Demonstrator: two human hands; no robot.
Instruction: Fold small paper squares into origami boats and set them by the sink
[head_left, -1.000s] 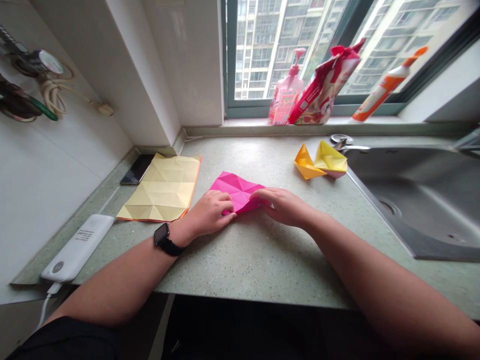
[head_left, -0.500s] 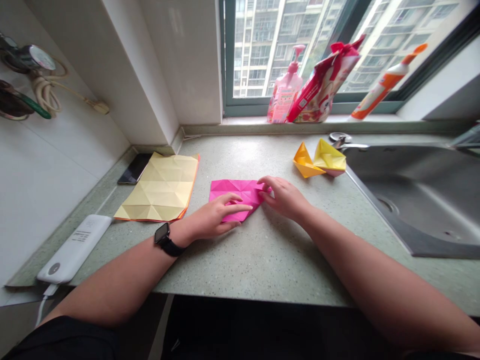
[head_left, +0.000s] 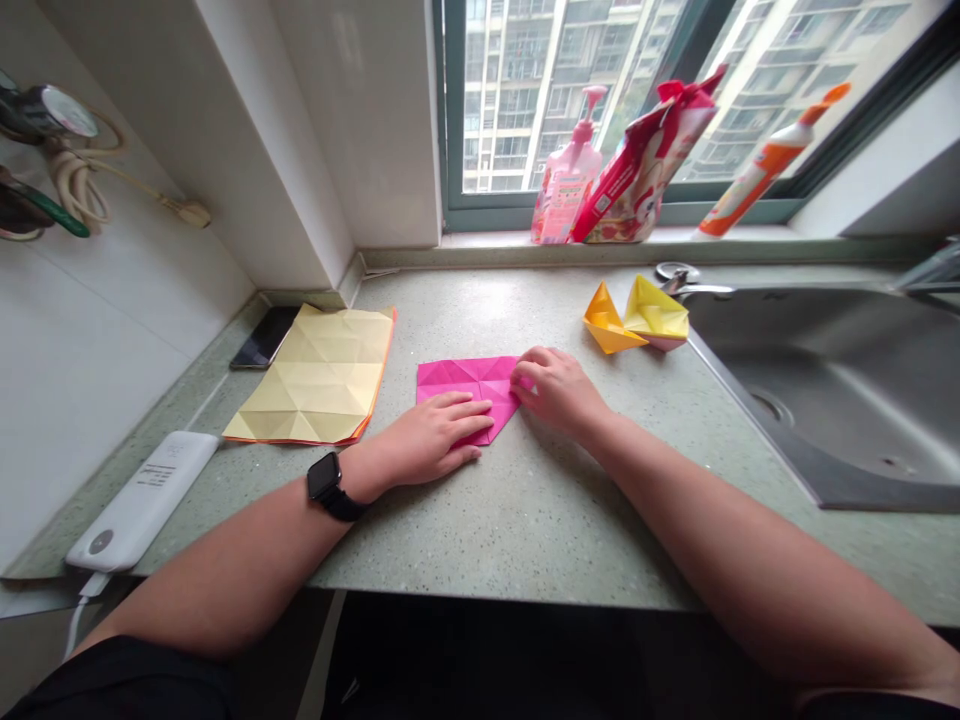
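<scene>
The left hand [head_left: 431,436] lies palm down and nearly flat, its fingers loosely together and pointing right across the lower part of a creased magenta origami sheet [head_left: 454,378]. It presses the paper to the speckled green countertop [head_left: 525,310] without pinching it. A black smartwatch [head_left: 324,477] sits on that wrist, and the forearm angles in from the lower left.

The right hand [head_left: 559,392] comes in from the lower right, its wrist raised and its fingers curled downward over the sheet's right corner. The fingertips meet the paper there, but the thumb's position is hidden, so I cannot tell whether that hand pinches the corner or only rests on it. The sheet lies flat between and partly under both hands, with its lower point near the left hand's fingertips.

Left of the left hand lies a large creased yellow paper sheet [head_left: 315,375] with an orange underside showing along its edge. A black smartphone [head_left: 262,337] lies just beyond it, and a white power bank [head_left: 142,500] lies nearer the wall. Beyond the right hand, an orange paper boat [head_left: 609,322] and a yellow paper boat [head_left: 656,310] stand side by side, touching, near the steel sink [head_left: 832,400].
</scene>
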